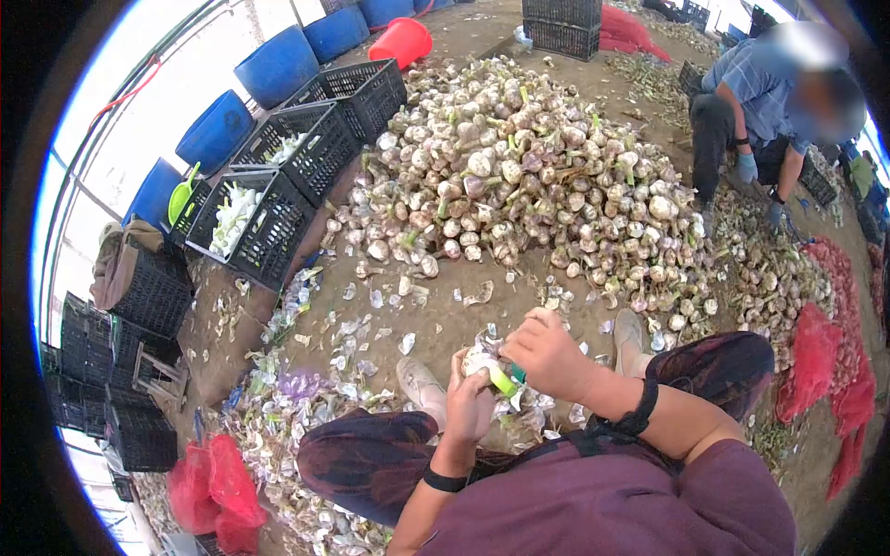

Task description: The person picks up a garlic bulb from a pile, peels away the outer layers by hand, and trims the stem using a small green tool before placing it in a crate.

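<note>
In front of my lap, my left hand (470, 408) is closed round a whitish garlic bulb (480, 360). A bright green stem (503, 381) sticks out below the bulb, towards me. My right hand (549, 357) is closed just to the right, its fingers against the bulb. From under that fist shows the teal end of a small tool (517, 372); the rest of it is hidden. Loose peeled skins (343, 371) lie on the ground around my feet. Beyond them rises a large heap of garlic bulbs (519, 176).
Black crates (295, 218), one with white peeled stems (234, 218), line the left side near blue barrels (278, 67). A red bucket (400, 43) lies tipped behind the heap. Red mesh bags (811, 361) lie right. A gloved co-worker (756, 111) crouches at far right.
</note>
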Motion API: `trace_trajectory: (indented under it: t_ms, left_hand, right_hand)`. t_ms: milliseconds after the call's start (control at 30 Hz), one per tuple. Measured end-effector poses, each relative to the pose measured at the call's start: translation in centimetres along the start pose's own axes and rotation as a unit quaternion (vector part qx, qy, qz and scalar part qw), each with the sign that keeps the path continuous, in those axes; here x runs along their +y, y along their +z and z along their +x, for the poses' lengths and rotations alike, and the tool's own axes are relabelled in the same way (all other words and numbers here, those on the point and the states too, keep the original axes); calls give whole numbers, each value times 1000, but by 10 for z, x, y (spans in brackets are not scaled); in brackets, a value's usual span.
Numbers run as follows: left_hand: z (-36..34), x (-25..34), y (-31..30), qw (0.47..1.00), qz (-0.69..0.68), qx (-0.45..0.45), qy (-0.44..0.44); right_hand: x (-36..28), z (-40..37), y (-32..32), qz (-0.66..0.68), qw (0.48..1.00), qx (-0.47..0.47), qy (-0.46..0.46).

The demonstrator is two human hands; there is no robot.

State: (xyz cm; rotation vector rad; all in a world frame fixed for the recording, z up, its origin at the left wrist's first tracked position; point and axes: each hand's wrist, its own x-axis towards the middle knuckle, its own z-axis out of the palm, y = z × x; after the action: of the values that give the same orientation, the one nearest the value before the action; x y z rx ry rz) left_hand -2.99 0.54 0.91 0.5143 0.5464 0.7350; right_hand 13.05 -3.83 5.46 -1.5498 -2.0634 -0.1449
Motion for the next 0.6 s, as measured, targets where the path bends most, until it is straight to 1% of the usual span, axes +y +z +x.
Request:
trace_trajectory:
  t_ms: [167, 267, 300, 333, 367, 400, 433, 467, 500, 533, 567, 600]
  left_hand:
    - [-3, 7, 3, 999, 2, 6, -51]
    - [-1, 2, -5, 983, 56, -58, -167]
    - [-4, 0, -6, 981, 44, -82, -173]
    - [-5, 0, -4, 981, 74, -92, -157]
    - [-7, 2, -1, 979, 105, -102, -140]
    - [-7, 3, 1, 977, 134, -111, -122]
    - [-8, 2, 0, 984, 103, -101, -106]
    - [-7, 2, 1, 989, 89, -76, -91]
    - [-6, 1, 2, 993, 75, -49, -76]
    - [-5, 1, 2, 996, 61, -22, -60]
    - [-4, -2, -2, 997, 64, 13, -50]
    - [-3, -2, -1, 997, 60, 21, -47]
  right_hand:
    - [5, 4, -2, -14, 1000, -7, -19]
    - [23, 8, -8, -30, 999, -22, 9]
    - [35, 6, -2, -42, 998, -30, 24]
    - [47, 3, 3, -53, 997, -37, 38]
    - [58, -1, 6, -85, 990, -85, 69]
    - [62, -8, 9, -105, 974, -173, 103]
    - [60, -12, 9, -123, 948, -260, 135]
    - [59, -13, 9, -140, 913, -345, 166]
    - [59, -14, 8, -124, 855, -467, 189]
    - [55, -17, 7, -48, 908, -359, 213]
    - [48, -24, 8, 30, 941, -244, 232]
    - [44, -27, 7, 107, 955, -124, 247]
